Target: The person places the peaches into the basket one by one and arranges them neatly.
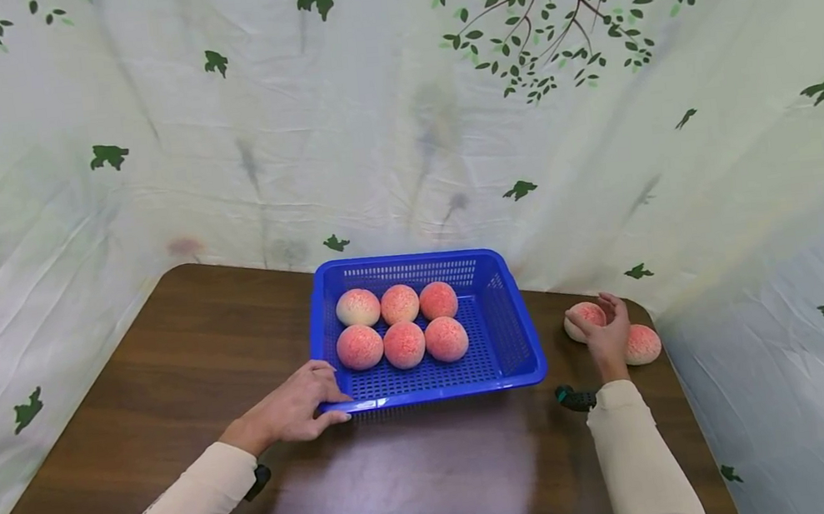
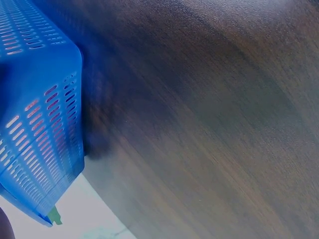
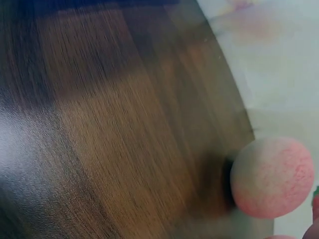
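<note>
A blue perforated plastic basket (image 1: pixel 517 321) stands on the wooden table, with several pink-and-cream peaches (image 1: pixel 404 345) in two rows toward its left side. My left hand (image 1: pixel 295 405) grips the basket's near left corner, thumb along the front rim. In the left wrist view the basket's slotted wall (image 2: pixel 45 134) fills the left side. Over at the table's far right, my right hand (image 1: pixel 607 335) holds a peach (image 1: pixel 583 319) between thumb and fingers. Another peach (image 1: pixel 642 344) lies just right of that hand. The right wrist view shows a peach (image 3: pixel 273 177) near the fingertips (image 3: pixel 312 232).
The brown wooden table (image 1: pixel 238 325) has rounded back corners. White cloth (image 1: pixel 383 126) printed with leaves and branches hangs behind the table and along both sides, close to its edges. Inside the basket, the right part of its mesh floor shows bare.
</note>
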`<state>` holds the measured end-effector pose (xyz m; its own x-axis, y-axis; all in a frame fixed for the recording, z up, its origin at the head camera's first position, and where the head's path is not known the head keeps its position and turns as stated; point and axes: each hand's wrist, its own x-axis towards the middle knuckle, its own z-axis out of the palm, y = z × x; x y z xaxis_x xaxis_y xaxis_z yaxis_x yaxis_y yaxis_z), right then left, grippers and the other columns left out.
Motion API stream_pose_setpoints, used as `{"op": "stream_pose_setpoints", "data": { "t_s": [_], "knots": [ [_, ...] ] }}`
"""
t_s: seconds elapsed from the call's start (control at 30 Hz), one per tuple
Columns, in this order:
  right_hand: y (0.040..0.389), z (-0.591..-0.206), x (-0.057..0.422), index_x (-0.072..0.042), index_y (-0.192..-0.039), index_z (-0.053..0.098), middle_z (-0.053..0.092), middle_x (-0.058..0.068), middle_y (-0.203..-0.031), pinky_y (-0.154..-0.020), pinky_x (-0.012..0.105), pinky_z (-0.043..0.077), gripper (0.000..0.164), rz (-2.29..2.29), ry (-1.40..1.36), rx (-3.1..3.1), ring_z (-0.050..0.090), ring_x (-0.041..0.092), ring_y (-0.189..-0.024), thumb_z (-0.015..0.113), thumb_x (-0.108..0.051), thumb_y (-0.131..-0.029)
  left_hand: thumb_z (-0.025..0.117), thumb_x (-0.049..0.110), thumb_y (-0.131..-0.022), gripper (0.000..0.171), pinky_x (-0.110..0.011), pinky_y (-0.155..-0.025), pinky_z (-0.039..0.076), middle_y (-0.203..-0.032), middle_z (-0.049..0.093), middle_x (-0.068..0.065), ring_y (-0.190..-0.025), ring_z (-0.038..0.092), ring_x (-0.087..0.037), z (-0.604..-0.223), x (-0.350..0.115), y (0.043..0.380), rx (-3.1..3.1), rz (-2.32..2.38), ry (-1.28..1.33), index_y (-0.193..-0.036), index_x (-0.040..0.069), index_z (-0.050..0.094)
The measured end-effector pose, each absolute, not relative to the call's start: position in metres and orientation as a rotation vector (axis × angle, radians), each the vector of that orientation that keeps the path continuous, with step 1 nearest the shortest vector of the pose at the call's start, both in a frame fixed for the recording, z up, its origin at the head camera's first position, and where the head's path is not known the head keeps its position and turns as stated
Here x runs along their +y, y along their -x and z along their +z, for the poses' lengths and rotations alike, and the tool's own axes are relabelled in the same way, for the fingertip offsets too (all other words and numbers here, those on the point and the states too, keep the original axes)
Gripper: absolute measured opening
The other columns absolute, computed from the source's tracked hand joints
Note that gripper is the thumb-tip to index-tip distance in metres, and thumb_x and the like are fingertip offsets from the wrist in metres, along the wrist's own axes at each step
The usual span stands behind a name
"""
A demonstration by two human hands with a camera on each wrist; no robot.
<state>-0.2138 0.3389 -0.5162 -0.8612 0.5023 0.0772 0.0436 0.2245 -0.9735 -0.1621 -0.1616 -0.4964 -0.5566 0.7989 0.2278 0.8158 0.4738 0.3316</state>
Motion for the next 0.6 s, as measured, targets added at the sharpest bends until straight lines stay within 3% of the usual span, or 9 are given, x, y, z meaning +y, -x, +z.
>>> {"op": "stream_pose_setpoints", "data": {
  "t_s": [0.37,0.6],
  "knots": [
    [0.22,-0.523,0.34,-0.011,-0.152,0.022,0.021,0.009,-0.158,-0.115,0.04,0.02,0.09,1.703,0.638,-2.206,0.019,0.024,-0.144,0.078,-0.017,-0.082,0.071,0.025,-0.085,0.022,-0.043,-0.095,0.039,-0.085,0.073,0.004,-0.086,0.057,-0.015,-0.495,-0.162,0.163,-2.642,-0.62,1.487,-0.097,0.007,0.077],
    [0.227,-0.529,0.34,-0.008,-0.152,0.021,0.023,0.015,-0.156,-0.113,0.048,0.025,0.087,1.663,0.719,-2.284,0.026,0.034,-0.14,0.075,-0.014,-0.084,0.07,0.025,-0.085,0.022,-0.043,-0.095,0.038,-0.084,0.072,0.005,-0.087,0.057,-0.015,-0.495,-0.162,0.163,-2.659,-0.62,1.482,-0.097,0.008,0.077]
  ]
}}
